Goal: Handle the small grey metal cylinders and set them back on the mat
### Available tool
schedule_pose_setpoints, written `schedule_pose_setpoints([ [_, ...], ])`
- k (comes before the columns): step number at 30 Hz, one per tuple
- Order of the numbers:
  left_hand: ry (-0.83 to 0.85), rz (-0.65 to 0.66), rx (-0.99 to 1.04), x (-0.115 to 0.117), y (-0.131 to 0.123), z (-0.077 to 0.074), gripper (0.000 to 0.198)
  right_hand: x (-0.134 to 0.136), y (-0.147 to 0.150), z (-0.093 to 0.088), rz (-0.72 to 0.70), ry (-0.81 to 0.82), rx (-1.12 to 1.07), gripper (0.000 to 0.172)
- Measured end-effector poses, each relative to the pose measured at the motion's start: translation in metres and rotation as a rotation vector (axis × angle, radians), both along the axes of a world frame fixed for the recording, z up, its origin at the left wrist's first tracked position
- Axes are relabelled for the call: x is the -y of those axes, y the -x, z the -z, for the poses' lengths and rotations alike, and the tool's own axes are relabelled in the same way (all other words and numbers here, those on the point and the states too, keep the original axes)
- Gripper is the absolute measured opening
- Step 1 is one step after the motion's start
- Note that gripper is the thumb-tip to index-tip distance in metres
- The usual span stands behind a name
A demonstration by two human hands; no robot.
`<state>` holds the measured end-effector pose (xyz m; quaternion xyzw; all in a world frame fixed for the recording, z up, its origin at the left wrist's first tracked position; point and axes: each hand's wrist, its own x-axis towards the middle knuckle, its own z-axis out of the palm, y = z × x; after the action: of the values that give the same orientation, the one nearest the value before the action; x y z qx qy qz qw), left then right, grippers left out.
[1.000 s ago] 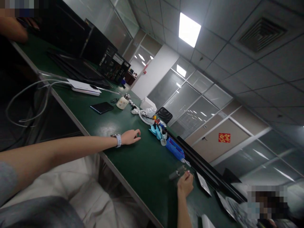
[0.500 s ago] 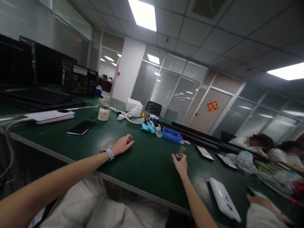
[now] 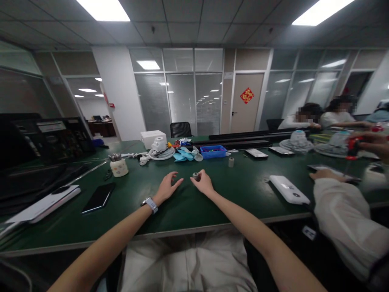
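Note:
Between the thumb and fingers of my right hand (image 3: 203, 183) is a small grey metal-looking cylinder (image 3: 195, 175), just above or on the green tabletop; contact with the table cannot be made out. My left hand (image 3: 167, 187), with a watch (image 3: 149, 204) on its wrist, is open and empty, its thumb pointing toward the right hand. A similar small cylinder (image 3: 231, 162) stands upright on the table, to the right of and beyond my right hand.
Behind my hands lie a blue bin (image 3: 213, 152), light-blue fan blades (image 3: 184, 155) and a white fan part (image 3: 161, 151). At left are a jar (image 3: 119, 167) and a phone (image 3: 99, 197). A white device (image 3: 288, 190) lies at right, near a co-worker's sleeve (image 3: 337, 211) and red-handled screwdriver (image 3: 353, 147).
My right hand has moved left toward my left hand with one small cylinder, leaving the other standing. The view has levelled and turned. A co-worker's hand with a screwdriver now shows at right.

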<state>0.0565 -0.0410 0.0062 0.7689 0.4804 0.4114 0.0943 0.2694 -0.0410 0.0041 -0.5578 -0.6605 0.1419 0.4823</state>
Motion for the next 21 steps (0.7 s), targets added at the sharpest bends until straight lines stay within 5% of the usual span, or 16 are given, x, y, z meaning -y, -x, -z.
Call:
schedule_pose_setpoints([
  [6,-0.074,0.028,0.08,-0.007,0.005,-0.002,0.043,-0.011,0.065,0.002,-0.071,0.003,0.004,0.03],
  [21,-0.049,-0.03,0.148,-0.005,-0.001,-0.012,0.035,0.005,0.068,-0.003,-0.092,-0.012,0.232,0.037],
])
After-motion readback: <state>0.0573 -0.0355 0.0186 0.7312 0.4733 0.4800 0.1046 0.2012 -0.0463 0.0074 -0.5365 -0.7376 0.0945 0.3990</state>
